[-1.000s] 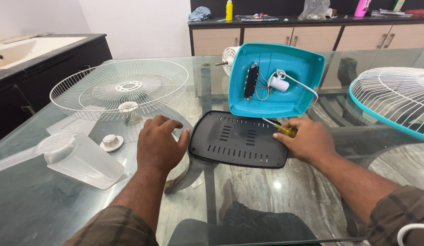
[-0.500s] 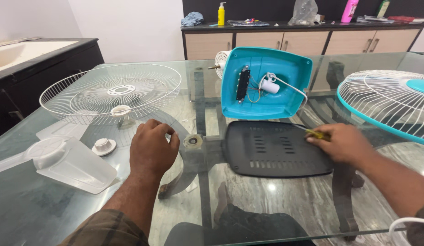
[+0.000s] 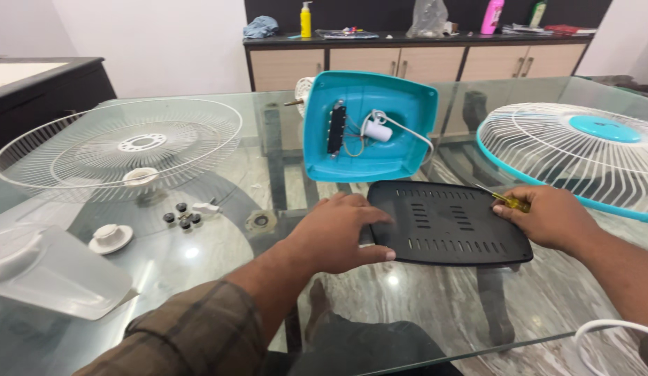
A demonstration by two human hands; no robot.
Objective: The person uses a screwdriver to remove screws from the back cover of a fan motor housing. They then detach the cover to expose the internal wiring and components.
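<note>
My left hand [image 3: 334, 233] lay flat, fingers spread, pressing the left edge of the black cover [image 3: 449, 223]; it gripped nothing. My right hand [image 3: 547, 216] was curled tight round a yellow-handled screwdriver [image 3: 505, 200], its tip hidden or too small to make out, resting at the cover's right rim. The cover lay flat on the glass table [image 3: 198, 264], just in front of the teal base [image 3: 366, 125], which stood tilted with its wiring and white capacitor exposed.

Left of my hands, a cluster of small dark screws [image 3: 181, 217] and a white knob [image 3: 109, 237] sat loose on the glass. Beyond them lay the white grille [image 3: 122, 146]; the teal-rimmed grille [image 3: 582, 153] sat to the right.

I judged the risks plain: the cover could skate on slick glass if my left palm eased off, and a careless sweep of my sleeve might scatter those screws off the table.
</note>
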